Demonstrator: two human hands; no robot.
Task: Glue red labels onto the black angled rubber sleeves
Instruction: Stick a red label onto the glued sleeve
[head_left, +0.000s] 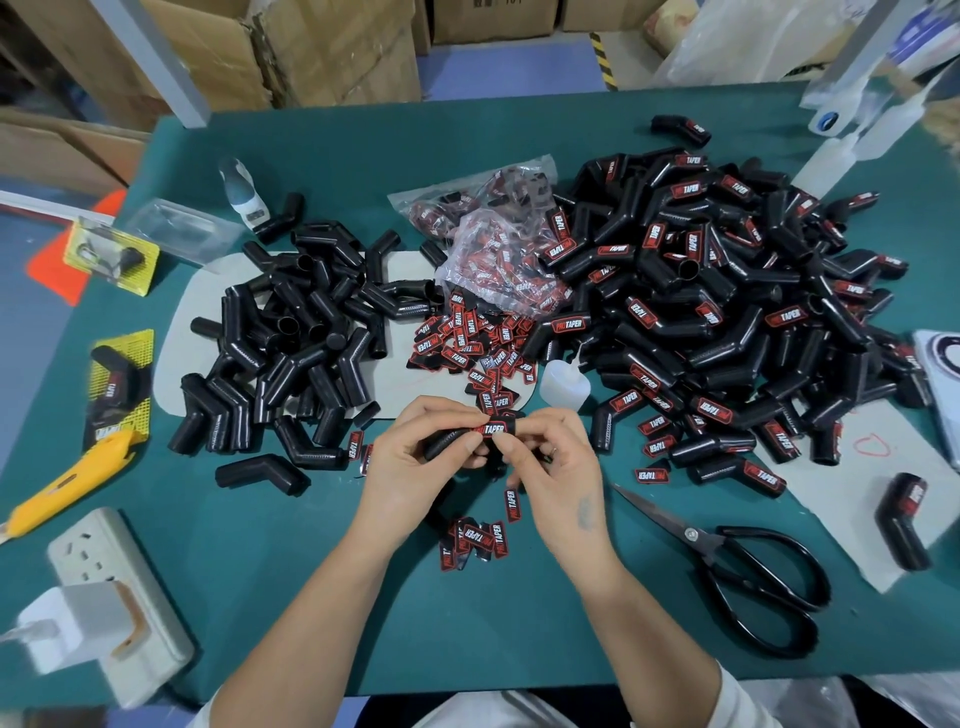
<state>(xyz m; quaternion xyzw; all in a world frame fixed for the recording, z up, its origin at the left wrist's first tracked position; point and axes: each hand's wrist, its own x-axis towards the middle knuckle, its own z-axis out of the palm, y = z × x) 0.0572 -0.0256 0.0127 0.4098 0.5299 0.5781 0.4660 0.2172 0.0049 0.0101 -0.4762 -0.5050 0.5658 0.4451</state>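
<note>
Sleeve (451, 441) held over the near middle of the table (363, 597), gripped between both hands, its long axis running roughly left to right. Left hand (410, 462) curls round the ribbed left end; right hand (550, 467) pinches the right end, where a red label (492, 429) lies on the upper face with its lettering along the same axis. Both thumbs bear on or beside the label's near edge, so pressing it down appears to be the step in hand; whether the glue has taken cannot be told.

Unlabelled sleeves (291, 332) lie heaped to the left, nearer the left hand. Labelled sleeves (727, 312) form a larger heap to the right, nearer the right hand, which suggests the finished piece goes that way. Loose labels (467, 343) are scattered just beyond the hands, with a few more (475, 538) lying between the wrists. Glue bottle (563, 387) stands just beyond the right hand.

Scissors (727, 561) lie at the near right; a yellow knife (67, 488) and a power strip (119, 582) lie at the near left. Table covering is green, with pale mats under the heaps. Cardboard boxes (311, 47) stand behind the table.
</note>
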